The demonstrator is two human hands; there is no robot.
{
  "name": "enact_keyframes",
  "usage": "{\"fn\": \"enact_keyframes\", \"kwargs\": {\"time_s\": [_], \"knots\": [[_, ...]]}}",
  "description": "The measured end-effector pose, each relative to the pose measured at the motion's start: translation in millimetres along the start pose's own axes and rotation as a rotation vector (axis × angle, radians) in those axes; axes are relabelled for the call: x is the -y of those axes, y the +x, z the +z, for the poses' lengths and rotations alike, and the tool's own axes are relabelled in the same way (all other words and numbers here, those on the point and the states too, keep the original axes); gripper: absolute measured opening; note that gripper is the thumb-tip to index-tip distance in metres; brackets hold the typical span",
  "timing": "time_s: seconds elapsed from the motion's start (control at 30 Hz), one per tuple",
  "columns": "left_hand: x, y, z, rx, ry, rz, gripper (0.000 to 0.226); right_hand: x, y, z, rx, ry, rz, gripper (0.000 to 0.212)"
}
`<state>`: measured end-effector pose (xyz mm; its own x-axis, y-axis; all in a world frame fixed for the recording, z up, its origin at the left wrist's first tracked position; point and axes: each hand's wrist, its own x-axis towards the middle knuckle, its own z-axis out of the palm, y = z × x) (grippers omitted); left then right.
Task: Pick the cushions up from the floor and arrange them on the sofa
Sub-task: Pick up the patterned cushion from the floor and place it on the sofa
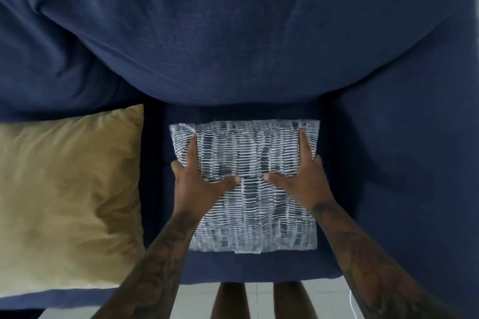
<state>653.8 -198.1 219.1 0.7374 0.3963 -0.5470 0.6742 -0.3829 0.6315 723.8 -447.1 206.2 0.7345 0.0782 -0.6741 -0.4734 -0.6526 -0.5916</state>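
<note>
A grey-and-white patterned cushion (255,204) lies flat on the seat of the dark blue sofa (233,59), just in front of the backrest. My left hand (201,179) grips its left edge, thumb pressed on top and fingers around the side. My right hand (300,176) holds the right edge the same way. A mustard-yellow cushion (67,197) rests on the seat to the left, apart from the patterned one.
The sofa's armrest (414,163) rises along the right side. The seat's front edge (259,270) runs below the cushion, with white tiled floor (324,300) and my legs beneath it.
</note>
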Motion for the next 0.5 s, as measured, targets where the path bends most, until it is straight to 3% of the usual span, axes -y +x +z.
{"fn": "enact_keyframes", "kwargs": {"time_s": [0.17, 0.33, 0.5], "knots": [[-27, -4, -10, -0.199, -0.051, 0.201, 0.141, 26, -7, -17, -0.209, 0.135, -0.236, 0.141], [-57, 8, -17, -0.464, -0.039, 0.467, 0.134, 51, -2, -29, -0.479, 0.084, -0.488, 0.134], [-74, 34, -21, -0.449, -0.046, 0.444, 0.134, 65, 19, -29, -0.657, 0.045, -0.603, 0.135]]}}
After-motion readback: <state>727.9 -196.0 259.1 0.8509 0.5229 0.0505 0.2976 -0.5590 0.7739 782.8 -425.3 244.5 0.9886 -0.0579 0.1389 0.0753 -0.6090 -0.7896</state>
